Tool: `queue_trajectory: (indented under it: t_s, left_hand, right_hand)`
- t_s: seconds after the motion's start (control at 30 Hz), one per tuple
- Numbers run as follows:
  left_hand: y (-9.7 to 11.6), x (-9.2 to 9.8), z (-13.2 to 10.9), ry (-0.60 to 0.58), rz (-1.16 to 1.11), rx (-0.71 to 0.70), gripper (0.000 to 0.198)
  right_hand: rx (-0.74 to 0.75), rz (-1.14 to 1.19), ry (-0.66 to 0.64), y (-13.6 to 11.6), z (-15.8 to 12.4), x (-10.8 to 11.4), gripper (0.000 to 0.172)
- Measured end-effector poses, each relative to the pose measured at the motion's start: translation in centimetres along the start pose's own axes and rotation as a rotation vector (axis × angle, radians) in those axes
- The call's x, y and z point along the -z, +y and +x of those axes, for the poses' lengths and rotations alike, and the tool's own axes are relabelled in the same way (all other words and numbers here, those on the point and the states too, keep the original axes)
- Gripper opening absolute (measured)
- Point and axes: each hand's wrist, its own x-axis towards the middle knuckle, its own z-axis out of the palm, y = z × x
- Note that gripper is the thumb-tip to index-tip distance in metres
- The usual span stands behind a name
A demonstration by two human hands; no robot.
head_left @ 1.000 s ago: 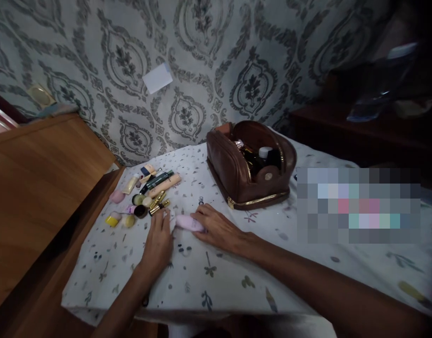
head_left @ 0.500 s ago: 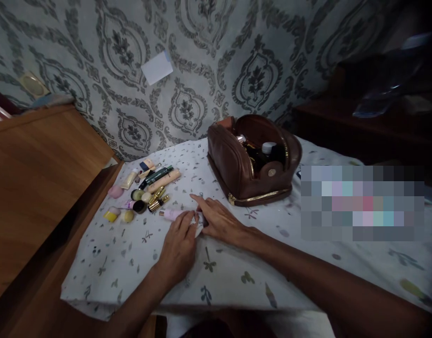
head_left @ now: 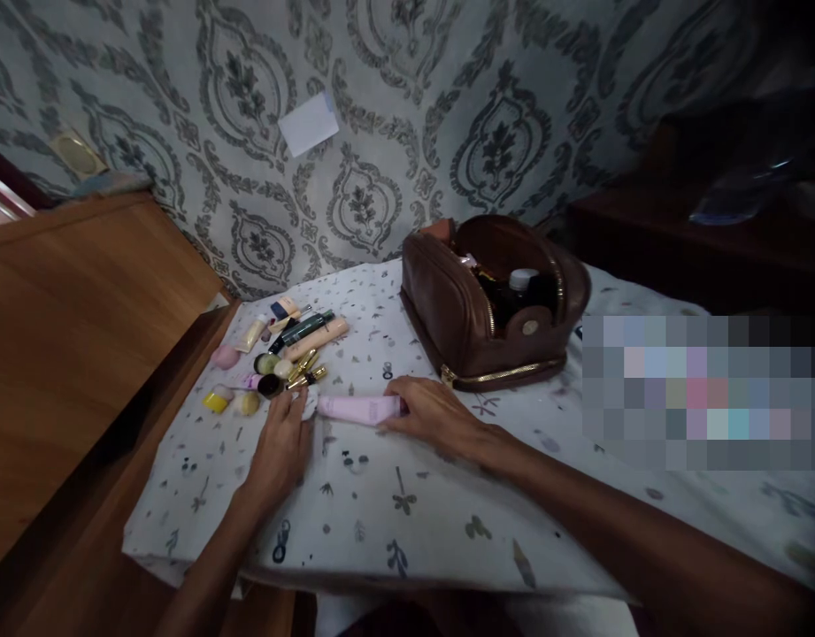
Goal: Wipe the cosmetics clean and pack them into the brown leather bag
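A pale pink squeeze tube (head_left: 359,409) lies lengthwise on the patterned white cloth. My right hand (head_left: 440,418) grips its right end between thumb and fingers. At the tube's left end, my left hand (head_left: 282,438) has its fingers curled over a crumpled white piece (head_left: 310,403), perhaps a wipe; the tube's cap is partly hidden there. Just beyond my left hand are gold lipstick tubes (head_left: 307,376), a black-lidded round jar (head_left: 270,385) and a pale yellow round item (head_left: 247,403).
A brown toiletry bag (head_left: 447,301) stands unzipped at the back right, a white-capped bottle (head_left: 523,281) inside. Several cosmetics, including a peach tube (head_left: 318,336) and a pink sponge (head_left: 225,356), lie at the left. A wooden cabinet (head_left: 81,327) borders the table's left side.
My left hand has slid left along the tube with the white piece, uncovering the tube's body. My right hand has closed on the right end. The view has shifted slightly.
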Motion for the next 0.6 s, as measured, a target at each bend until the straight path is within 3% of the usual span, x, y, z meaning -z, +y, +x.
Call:
queue_trajectory:
  t_s: [0.17, 0.43, 0.5, 0.6]
  left_hand:
    - [2.0, 0.3, 0.4, 0.001, 0.064, -0.047, 0.047]
    - [9.1, -1.3, 0.6, 0.013, 0.085, -0.23, 0.064]
    - [9.8, -1.7, 0.6, 0.017, 0.089, -0.254, 0.067]
    - [9.0, -1.6, 0.7, 0.005, 0.112, -0.25, 0.068]
  right_hand:
    - [0.071, 0.179, 0.007, -0.2, 0.0, -0.1, 0.011]
    - [0.136, 0.234, 0.083, -0.1, 0.2, -0.6, 0.008]
    - [0.112, 0.242, 0.077, 0.2, 0.4, -0.6, 0.009]
    - [0.079, 0.283, 0.05, 0.4, 0.5, -0.5, 0.01]
